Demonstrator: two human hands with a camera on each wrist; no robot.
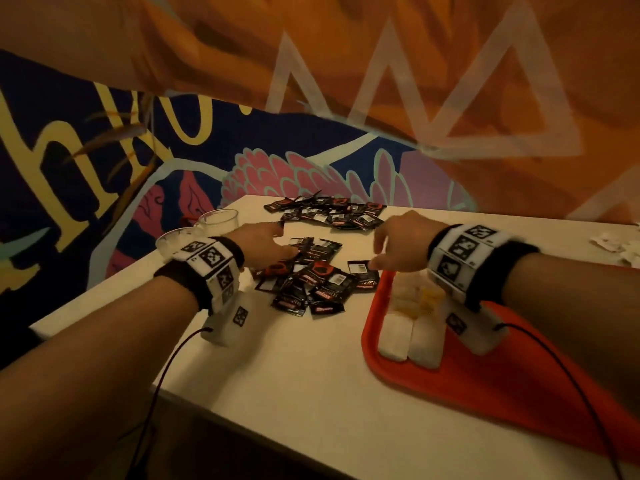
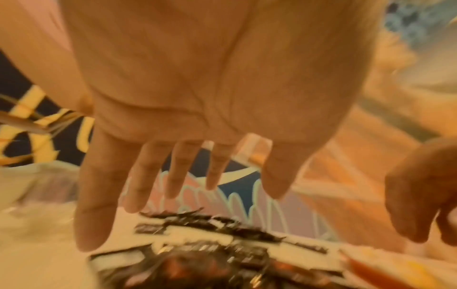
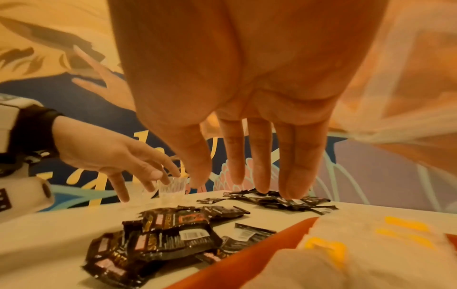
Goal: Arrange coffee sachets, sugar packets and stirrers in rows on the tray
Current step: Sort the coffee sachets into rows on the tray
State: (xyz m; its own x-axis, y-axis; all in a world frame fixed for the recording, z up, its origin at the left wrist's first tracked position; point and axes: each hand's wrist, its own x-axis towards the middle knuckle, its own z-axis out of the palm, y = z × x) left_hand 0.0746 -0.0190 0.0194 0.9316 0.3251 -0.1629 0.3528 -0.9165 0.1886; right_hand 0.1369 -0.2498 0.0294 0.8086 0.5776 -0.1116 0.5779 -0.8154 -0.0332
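A loose heap of black coffee sachets (image 1: 311, 275) (image 3: 160, 240) lies on the white table left of the red tray (image 1: 485, 386) (image 3: 235, 260). White and yellow sugar packets (image 1: 412, 317) (image 3: 366, 244) lie in rows at the tray's near-left corner. My left hand (image 1: 266, 242) (image 2: 188, 185) hovers over the heap's left side, fingers straight and spread, holding nothing. My right hand (image 1: 398, 247) (image 3: 247, 172) hangs above the tray's far corner beside the heap, fingers extended downward, empty. A second spread of sachets (image 1: 325, 211) (image 3: 279, 199) lies farther back. I cannot make out any stirrers.
Two clear plastic cups (image 1: 218, 220) (image 3: 171, 185) stand at the table's left edge behind my left wrist. More white packets (image 1: 616, 245) lie at the far right edge. A painted wall runs close behind the table. Bare tabletop (image 1: 284, 375) lies near me.
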